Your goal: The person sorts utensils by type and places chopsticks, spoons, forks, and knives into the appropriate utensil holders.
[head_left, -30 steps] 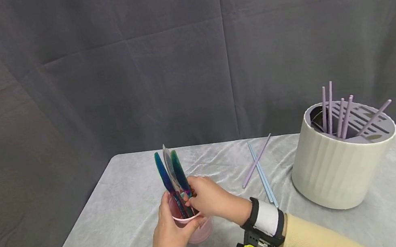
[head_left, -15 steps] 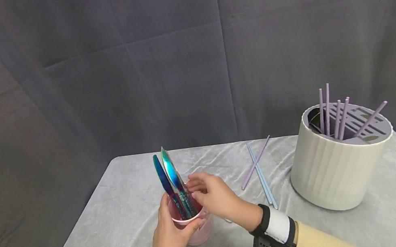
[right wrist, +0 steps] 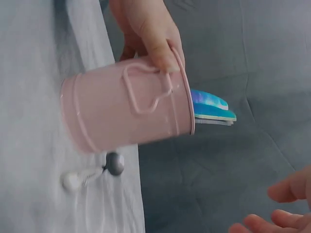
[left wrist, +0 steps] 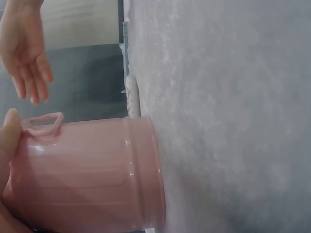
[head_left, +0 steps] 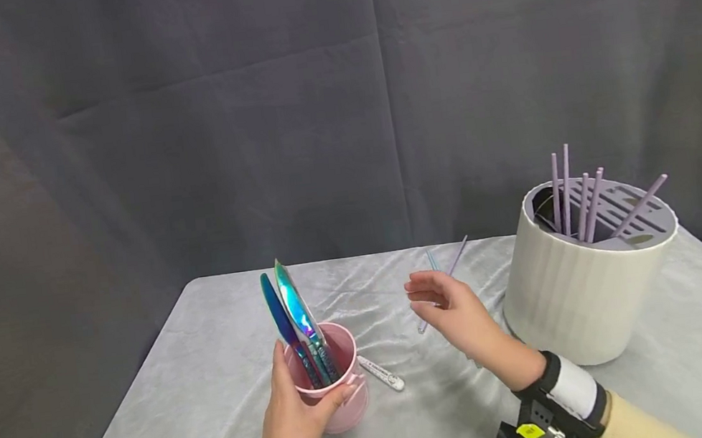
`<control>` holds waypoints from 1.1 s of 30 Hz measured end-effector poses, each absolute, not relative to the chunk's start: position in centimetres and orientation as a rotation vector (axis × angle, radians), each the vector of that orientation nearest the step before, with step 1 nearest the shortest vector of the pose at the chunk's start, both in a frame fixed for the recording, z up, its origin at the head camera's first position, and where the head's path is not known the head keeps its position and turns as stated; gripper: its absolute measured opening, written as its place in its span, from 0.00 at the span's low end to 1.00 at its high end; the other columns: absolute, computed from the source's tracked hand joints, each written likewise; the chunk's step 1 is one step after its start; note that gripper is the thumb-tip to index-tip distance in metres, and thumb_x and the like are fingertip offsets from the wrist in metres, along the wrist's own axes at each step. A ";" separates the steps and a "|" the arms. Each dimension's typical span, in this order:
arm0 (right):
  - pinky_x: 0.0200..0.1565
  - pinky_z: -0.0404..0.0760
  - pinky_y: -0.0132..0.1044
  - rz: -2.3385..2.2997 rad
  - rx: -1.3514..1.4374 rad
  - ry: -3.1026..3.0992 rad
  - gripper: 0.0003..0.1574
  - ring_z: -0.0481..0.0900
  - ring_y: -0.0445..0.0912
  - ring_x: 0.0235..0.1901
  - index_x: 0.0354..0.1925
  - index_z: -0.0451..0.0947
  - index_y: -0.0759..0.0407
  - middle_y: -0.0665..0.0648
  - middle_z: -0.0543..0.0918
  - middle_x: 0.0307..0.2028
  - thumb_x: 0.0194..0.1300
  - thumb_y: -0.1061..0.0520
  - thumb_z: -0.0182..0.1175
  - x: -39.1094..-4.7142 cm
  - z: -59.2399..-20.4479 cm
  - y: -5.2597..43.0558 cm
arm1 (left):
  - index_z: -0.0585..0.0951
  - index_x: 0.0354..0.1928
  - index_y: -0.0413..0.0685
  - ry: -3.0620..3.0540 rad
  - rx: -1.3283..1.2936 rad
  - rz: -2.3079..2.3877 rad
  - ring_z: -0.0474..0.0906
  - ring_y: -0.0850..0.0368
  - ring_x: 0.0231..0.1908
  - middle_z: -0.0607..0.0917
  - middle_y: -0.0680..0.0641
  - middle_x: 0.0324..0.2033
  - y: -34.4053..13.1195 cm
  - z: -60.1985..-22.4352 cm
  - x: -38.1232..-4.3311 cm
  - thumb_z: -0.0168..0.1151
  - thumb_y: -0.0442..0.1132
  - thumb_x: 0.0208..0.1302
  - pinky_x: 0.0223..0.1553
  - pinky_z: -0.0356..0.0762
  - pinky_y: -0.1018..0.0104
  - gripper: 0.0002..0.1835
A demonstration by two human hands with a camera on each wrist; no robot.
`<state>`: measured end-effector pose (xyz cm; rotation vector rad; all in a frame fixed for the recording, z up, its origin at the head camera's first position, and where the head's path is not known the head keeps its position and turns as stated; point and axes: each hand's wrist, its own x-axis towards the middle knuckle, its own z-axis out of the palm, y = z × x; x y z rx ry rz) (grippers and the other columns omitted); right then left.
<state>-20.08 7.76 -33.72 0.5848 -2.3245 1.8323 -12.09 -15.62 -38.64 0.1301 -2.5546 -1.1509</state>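
Note:
My left hand (head_left: pixel 289 421) grips a pink bucket-shaped cup (head_left: pixel 349 417) near its rim, thumb over the front by the wire handle. Several table knives (head_left: pixel 296 305) stand in the cup, their rainbow-coloured blades up and patterned handles down, leaning left. My right hand (head_left: pixel 459 311) hovers to the right of the cup with loosely bent fingers and holds nothing. Beside the cup's base lies a spoon (right wrist: pixel 115 164) with a white patterned handle; in the head view the cup hides its bowl.
A white ribbed round holder (head_left: pixel 569 310) stands on the right, with several lilac chopsticks (head_left: pixel 595 209) sticking out of its slotted grey top. Behind my right hand, a lilac chopstick (head_left: pixel 459 253) and light blue ones (head_left: pixel 431 260) lie on the grey cloth. A grey curtain (head_left: pixel 287 111) hangs behind.
My right hand has let go of the knives, come out of the cup and moved right. The knives now lean closer together. The spoon's handle has come into sight.

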 end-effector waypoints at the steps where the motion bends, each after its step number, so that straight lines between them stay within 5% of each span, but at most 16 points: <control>1: 0.51 0.77 0.34 1.811 0.579 -2.322 0.21 0.78 0.60 0.53 0.55 0.70 0.76 0.70 0.80 0.51 0.63 0.73 0.57 -20.0 -33.8 8.2 | 0.44 0.73 0.32 -2.554 0.122 -1.165 0.64 0.31 0.63 0.62 0.26 0.66 -15.7 -38.6 -12.1 0.77 0.54 0.48 0.59 0.65 0.38 0.64; 7: 0.48 0.75 0.27 1.749 0.547 -2.273 0.23 0.75 0.61 0.56 0.57 0.69 0.76 0.72 0.77 0.54 0.63 0.74 0.57 -19.3 -33.8 10.6 | 0.38 0.72 0.28 -2.559 0.087 -1.183 0.50 0.29 0.69 0.51 0.24 0.69 -15.9 -38.2 -12.1 0.78 0.53 0.47 0.64 0.54 0.35 0.68; 12: 0.49 0.73 0.22 1.740 0.597 -2.173 0.25 0.76 0.37 0.54 0.58 0.68 0.77 0.72 0.76 0.56 0.62 0.75 0.57 -18.8 -33.5 12.4 | 0.36 0.73 0.30 -2.555 0.122 -1.173 0.40 0.28 0.71 0.43 0.25 0.71 -15.8 -37.4 -11.7 0.78 0.54 0.46 0.64 0.45 0.30 0.70; 15: 0.49 0.73 0.21 1.704 0.660 -2.072 0.25 0.74 0.28 0.51 0.57 0.67 0.79 0.58 0.80 0.55 0.60 0.77 0.56 -18.4 -33.3 13.6 | 0.36 0.74 0.34 -2.507 0.094 -1.165 0.36 0.31 0.72 0.41 0.26 0.72 -15.4 -36.8 -11.3 0.78 0.54 0.46 0.64 0.42 0.30 0.70; 19: 0.51 0.73 0.22 1.709 0.759 -1.881 0.26 0.77 0.33 0.52 0.56 0.68 0.78 0.43 0.80 0.52 0.58 0.83 0.52 -17.5 -32.7 15.5 | 0.38 0.74 0.34 -2.412 -0.040 -1.066 0.35 0.31 0.72 0.44 0.27 0.72 -14.7 -36.2 -11.0 0.79 0.50 0.45 0.64 0.42 0.30 0.69; 25: 0.55 0.73 0.30 1.750 0.910 -1.521 0.27 0.78 0.48 0.55 0.55 0.68 0.82 0.61 0.80 0.54 0.57 0.87 0.45 -15.8 -32.1 19.0 | 0.38 0.74 0.34 -2.303 -0.240 -0.969 0.37 0.28 0.70 0.47 0.26 0.70 -13.7 -35.6 -11.1 0.69 0.62 0.51 0.61 0.42 0.26 0.65; 29: 0.54 0.74 0.31 1.679 0.825 -1.384 0.23 0.78 0.50 0.52 0.54 0.66 0.85 0.65 0.80 0.51 0.59 0.84 0.46 -15.2 -32.3 21.3 | 0.40 0.74 0.35 -2.276 -0.304 -0.956 0.38 0.28 0.70 0.48 0.26 0.70 -12.8 -35.2 -11.1 0.58 0.68 0.55 0.58 0.48 0.24 0.61; 33: 0.53 0.74 0.32 1.677 0.707 -1.217 0.21 0.77 0.52 0.50 0.52 0.66 0.83 0.66 0.78 0.48 0.59 0.84 0.48 -15.7 -32.8 23.3 | 0.42 0.74 0.35 -2.248 -0.367 -0.949 0.41 0.28 0.70 0.49 0.27 0.71 -11.6 -34.8 -10.9 0.58 0.66 0.57 0.57 0.52 0.25 0.59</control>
